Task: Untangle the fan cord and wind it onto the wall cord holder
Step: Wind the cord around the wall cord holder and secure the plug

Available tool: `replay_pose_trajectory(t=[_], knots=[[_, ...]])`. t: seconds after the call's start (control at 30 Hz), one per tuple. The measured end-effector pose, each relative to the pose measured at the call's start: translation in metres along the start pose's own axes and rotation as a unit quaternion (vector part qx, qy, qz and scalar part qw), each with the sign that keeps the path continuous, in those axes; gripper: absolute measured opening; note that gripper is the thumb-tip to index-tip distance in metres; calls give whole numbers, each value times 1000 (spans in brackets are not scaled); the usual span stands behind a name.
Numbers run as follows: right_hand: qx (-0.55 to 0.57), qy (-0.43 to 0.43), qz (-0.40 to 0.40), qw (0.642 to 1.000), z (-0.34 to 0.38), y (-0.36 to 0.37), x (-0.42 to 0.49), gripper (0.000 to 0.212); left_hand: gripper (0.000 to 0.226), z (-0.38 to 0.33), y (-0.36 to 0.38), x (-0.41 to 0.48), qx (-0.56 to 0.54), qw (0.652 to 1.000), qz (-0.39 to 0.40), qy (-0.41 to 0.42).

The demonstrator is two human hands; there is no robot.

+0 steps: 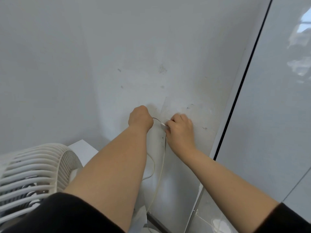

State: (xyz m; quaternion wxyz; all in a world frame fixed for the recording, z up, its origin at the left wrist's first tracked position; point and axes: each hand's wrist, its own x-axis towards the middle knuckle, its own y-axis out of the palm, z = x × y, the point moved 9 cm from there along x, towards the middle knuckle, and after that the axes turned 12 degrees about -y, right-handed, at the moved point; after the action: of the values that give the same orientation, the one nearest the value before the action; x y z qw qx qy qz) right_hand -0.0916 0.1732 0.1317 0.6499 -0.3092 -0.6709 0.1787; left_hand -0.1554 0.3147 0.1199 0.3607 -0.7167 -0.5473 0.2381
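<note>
While the white fan [33,169] stands at lower left by the wall [84,64], the left hand [140,117] is curled in a fist around the thin white cord [161,167]. The cord arcs right to a small white cord holder [163,125] on the wall. There the right hand [180,129] pinches the cord with bent fingers, and more cord hangs toward the floor.

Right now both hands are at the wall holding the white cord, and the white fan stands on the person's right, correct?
Wrong on one count: the head view shows the fan on the person's left, not right. The left hand and right hand are indeed at the wall, holding the white cord.
</note>
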Motion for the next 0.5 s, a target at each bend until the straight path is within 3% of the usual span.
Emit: replay_pose_trajectory(t=[0.07,0.37,0.5], knots=[[20,-8,-26,999,-2,-2,-1,13,11,-2,-1,1,-4,1000,-7,9],[4,-83,5,997,-2,2,-9,24,17,-21,-24,-20,-32,993,-102,58],[12,-118,33,992,2,0,-16,36,10,2,-20,-19,25,995,-81,-54]])
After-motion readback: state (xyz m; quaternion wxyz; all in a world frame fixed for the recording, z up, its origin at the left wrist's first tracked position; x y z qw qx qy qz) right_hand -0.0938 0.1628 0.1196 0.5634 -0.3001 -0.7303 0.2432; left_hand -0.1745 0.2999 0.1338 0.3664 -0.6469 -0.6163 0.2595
